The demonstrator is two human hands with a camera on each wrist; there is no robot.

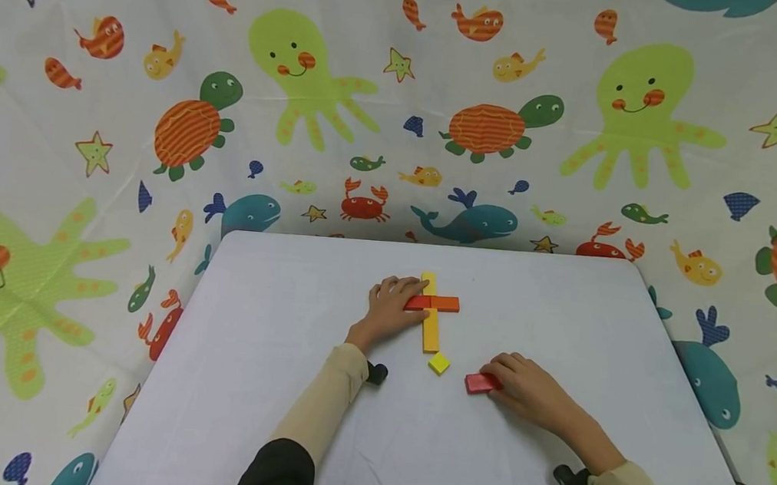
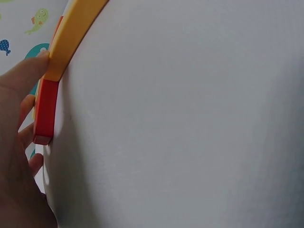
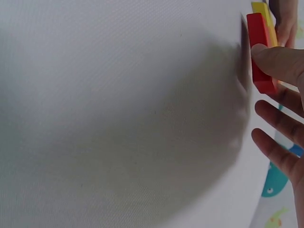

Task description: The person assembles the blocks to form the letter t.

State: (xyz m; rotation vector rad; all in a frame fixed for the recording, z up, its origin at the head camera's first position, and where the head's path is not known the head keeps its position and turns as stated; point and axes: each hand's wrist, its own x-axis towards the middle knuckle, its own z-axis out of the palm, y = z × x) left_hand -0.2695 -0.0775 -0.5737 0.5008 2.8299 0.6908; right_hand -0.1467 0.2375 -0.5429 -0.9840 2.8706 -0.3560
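Flat on the table lies a cross of blocks: a short yellow block [image 1: 430, 281] at the far end, a red block [image 1: 418, 303] to the left, an orange block [image 1: 445, 304] to the right and a long yellow block [image 1: 431, 332] on the near side. My left hand [image 1: 393, 308] spans the left red block, fingertips at the far yellow block and thumb against the long yellow one [image 2: 71, 42]. A small yellow block [image 1: 439, 364] sits turned cornerwise just below. My right hand [image 1: 528, 389] pinches another red block [image 3: 259, 35] between thumb and fingers, right of the small yellow block.
The blocks stand on a white-covered table [image 1: 273, 294]. Behind and around it hangs a cloth [image 1: 384, 134] printed with sea animals. Dark camera mounts [image 1: 572, 480] sit at both wrists, close over the tabletop.
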